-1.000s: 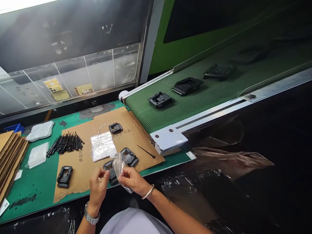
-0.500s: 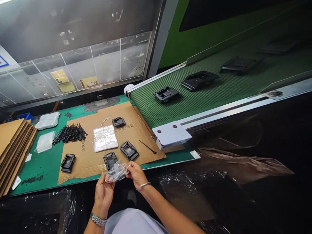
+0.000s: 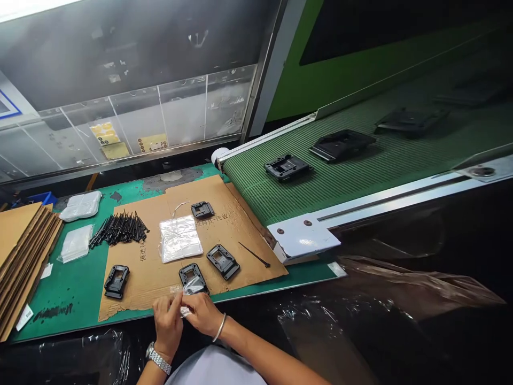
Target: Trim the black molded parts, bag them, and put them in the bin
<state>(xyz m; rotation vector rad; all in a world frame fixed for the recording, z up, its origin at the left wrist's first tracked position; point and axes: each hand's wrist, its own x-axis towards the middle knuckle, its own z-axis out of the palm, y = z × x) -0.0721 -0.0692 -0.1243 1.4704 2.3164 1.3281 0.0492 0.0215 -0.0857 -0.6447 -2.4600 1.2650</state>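
My left hand [image 3: 167,322] and my right hand [image 3: 203,314] meet at the near edge of the cardboard sheet [image 3: 224,224], both pinching a small clear plastic bag [image 3: 189,291]. A black plastic frame part [image 3: 193,276] lies just beyond the bag. Another black part [image 3: 223,261] sits to its right, one more [image 3: 116,280] to the left, and a smaller one [image 3: 202,209] farther back. A stack of clear bags [image 3: 180,238] lies in the middle of the cardboard.
A pile of black cable ties [image 3: 119,229] lies at the left, one loose tie [image 3: 254,254] at the right. White packets [image 3: 80,205] and flat cardboard stacks [image 3: 22,251] sit on the green mat. A green conveyor [image 3: 360,171] carries more black parts [image 3: 287,167].
My hands moved down and closer together, lowering the clear bag from an upright spread to a bunched pinch at the cardboard's near edge. The view shifted slightly.
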